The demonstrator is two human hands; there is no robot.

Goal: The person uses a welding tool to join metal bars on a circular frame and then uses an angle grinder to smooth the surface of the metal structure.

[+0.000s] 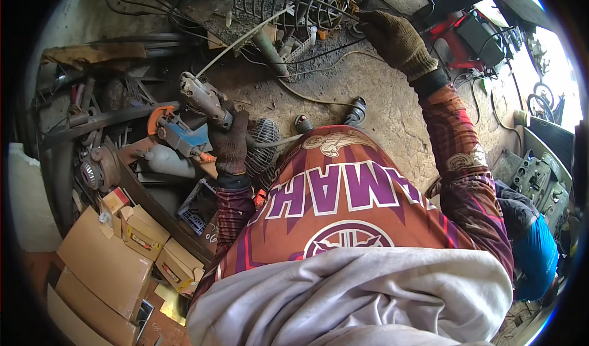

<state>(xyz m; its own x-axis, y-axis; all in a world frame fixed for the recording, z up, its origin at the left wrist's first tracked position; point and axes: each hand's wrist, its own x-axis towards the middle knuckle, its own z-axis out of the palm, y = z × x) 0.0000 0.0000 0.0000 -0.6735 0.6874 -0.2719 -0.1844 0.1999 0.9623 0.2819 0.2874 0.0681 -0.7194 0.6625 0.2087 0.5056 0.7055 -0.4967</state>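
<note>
My left hand (230,142), in a dark knitted work glove, is closed round the lower end of a grey metal cylindrical tool (205,100). A pale, thin, straight rod or cord (245,36) runs from the tool's head up to a round cage of bent metal bars (294,5). My right hand (396,42), in a brown knitted glove, reaches up to the cage's right edge with its fingers curled. What those fingers grip is too small to tell. Below the cage stands a greenish metal tube (270,50).
A blue and orange tool (183,134) and a grey bottle (164,160) lie left of my left hand. Cardboard boxes (104,257) fill the lower left. A red and black machine (469,39) stands at upper right. Cables (319,100) cross the concrete floor. Someone in blue (534,257) is at right.
</note>
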